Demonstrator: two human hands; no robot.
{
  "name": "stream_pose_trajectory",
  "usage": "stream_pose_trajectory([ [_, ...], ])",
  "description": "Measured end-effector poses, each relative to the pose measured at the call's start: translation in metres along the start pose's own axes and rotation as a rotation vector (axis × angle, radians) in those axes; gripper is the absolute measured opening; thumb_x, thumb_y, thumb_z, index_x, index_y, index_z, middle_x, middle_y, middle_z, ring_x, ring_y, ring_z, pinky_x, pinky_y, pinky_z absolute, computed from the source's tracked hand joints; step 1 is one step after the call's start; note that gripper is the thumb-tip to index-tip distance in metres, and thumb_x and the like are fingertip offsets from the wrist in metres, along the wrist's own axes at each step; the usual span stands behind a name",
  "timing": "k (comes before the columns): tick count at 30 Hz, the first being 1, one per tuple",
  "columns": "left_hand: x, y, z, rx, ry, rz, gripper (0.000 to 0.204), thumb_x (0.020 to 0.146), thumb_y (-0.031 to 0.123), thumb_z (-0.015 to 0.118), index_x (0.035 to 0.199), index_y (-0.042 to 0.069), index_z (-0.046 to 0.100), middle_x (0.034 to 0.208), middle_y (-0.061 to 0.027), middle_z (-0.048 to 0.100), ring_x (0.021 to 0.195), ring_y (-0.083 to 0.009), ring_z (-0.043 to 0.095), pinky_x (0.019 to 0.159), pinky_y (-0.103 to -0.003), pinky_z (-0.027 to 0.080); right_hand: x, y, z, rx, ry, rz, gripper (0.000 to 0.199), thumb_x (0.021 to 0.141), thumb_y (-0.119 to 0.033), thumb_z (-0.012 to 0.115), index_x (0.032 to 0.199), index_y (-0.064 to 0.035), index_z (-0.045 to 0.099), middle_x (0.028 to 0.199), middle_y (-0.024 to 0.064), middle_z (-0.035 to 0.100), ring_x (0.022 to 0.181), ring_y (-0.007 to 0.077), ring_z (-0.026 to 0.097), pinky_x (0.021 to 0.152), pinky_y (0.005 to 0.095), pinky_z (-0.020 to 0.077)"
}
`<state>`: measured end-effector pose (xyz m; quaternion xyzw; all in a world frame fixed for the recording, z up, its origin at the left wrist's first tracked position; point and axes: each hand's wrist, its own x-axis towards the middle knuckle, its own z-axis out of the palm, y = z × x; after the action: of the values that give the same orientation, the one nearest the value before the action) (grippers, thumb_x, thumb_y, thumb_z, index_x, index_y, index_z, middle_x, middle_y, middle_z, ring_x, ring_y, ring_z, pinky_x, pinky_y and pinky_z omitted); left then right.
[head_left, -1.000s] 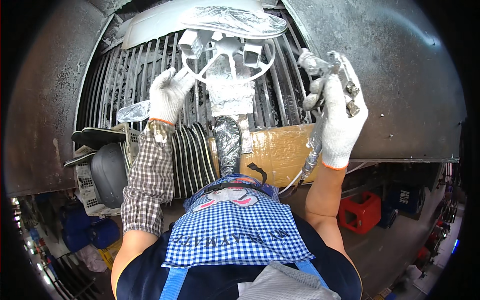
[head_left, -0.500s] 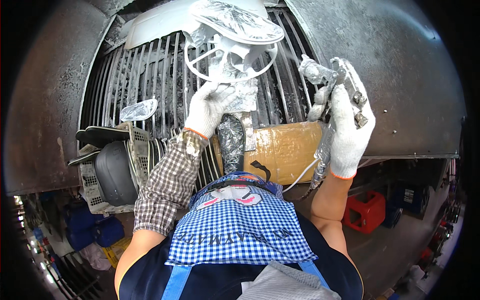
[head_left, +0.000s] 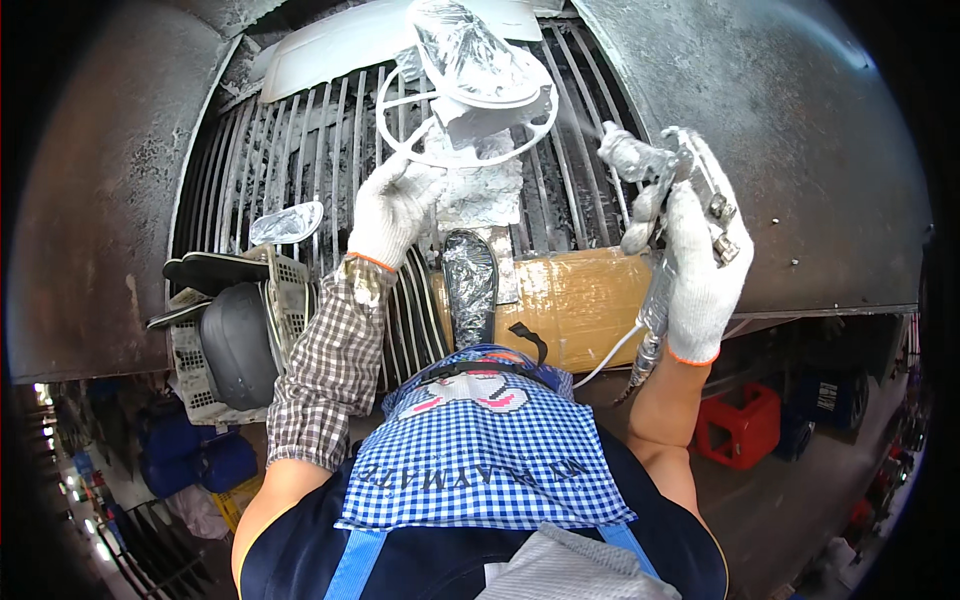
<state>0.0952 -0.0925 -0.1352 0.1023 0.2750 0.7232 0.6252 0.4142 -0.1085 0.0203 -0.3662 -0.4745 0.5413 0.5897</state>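
Observation:
My gloved left hand (head_left: 393,208) has its fingers at the near left rim of a white ring-shaped turntable wheel (head_left: 455,161), one finger reaching over the rim. On top of the wheel rests a film-covered shoe sole (head_left: 470,60) with a white edge, its narrower end pointing away from me. My gloved right hand (head_left: 705,235) grips a paint-crusted spray gun (head_left: 640,160), whose nozzle points left toward the sole. Faint mist shows by the nozzle. A white hose (head_left: 610,357) hangs below the gun.
White-dusted metal bars (head_left: 335,130) lie under the wheel, between dark metal side walls (head_left: 790,180). Another film-covered sole (head_left: 287,222) lies at left; a black one (head_left: 468,285) lies near me. A crate (head_left: 190,375) with black soles stands left, a taped cardboard box (head_left: 580,300) right.
The sole and wheel have turned, so the sole now points away rather than sideways. My left hand has shifted slightly left along the rim; the spray gun stays almost in place.

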Motion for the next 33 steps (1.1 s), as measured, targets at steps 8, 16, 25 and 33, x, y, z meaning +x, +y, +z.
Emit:
stream_pose_trajectory([
  [8,0.008,0.024,-0.022,-0.002,0.074,0.048,0.027,0.095,0.010,0.063,0.115,-0.008,0.059,0.125,-0.0321,0.064,0.114,-0.0440,0.067,0.098,-0.055,0.058,-0.003,0.006,0.001,-0.004,-0.100,0.016,0.043,0.103,-0.006,0.060,0.145,0.0036,0.055,0.092,0.0063,0.071,0.072,0.0070,0.062,0.064,0.0221,0.0521],
  [16,0.027,0.045,-0.039,-0.034,0.061,0.118,0.018,0.094,0.007,0.063,0.107,-0.005,0.060,0.132,-0.0368,0.060,0.125,-0.0492,0.061,0.104,-0.060,0.055,0.002,0.019,0.005,0.070,-0.211,0.020,0.045,0.102,-0.005,0.062,0.145,0.0052,0.055,0.099,0.0080,0.073,0.080,0.0082,0.065,0.068,0.0230,0.0540],
  [25,0.017,0.032,-0.031,0.077,0.100,0.078,0.032,0.095,0.014,0.062,0.119,-0.006,0.056,0.135,-0.0358,0.058,0.123,-0.0486,0.061,0.103,-0.059,0.055,0.025,0.039,0.029,0.093,-0.227,0.016,0.047,0.101,-0.008,0.066,0.145,0.0045,0.055,0.099,0.0082,0.074,0.079,0.0074,0.067,0.069,0.0227,0.0547],
  [33,0.002,0.015,-0.014,0.044,0.022,0.033,0.046,0.097,0.015,0.060,0.135,-0.008,0.049,0.135,-0.0328,0.058,0.124,-0.0467,0.061,0.105,-0.058,0.054,0.050,0.049,0.037,0.034,-0.142,-0.104,0.041,0.101,-0.010,0.067,0.139,0.0060,0.060,0.116,0.0095,0.073,0.097,0.0094,0.068,0.084,0.0247,0.0546],
])
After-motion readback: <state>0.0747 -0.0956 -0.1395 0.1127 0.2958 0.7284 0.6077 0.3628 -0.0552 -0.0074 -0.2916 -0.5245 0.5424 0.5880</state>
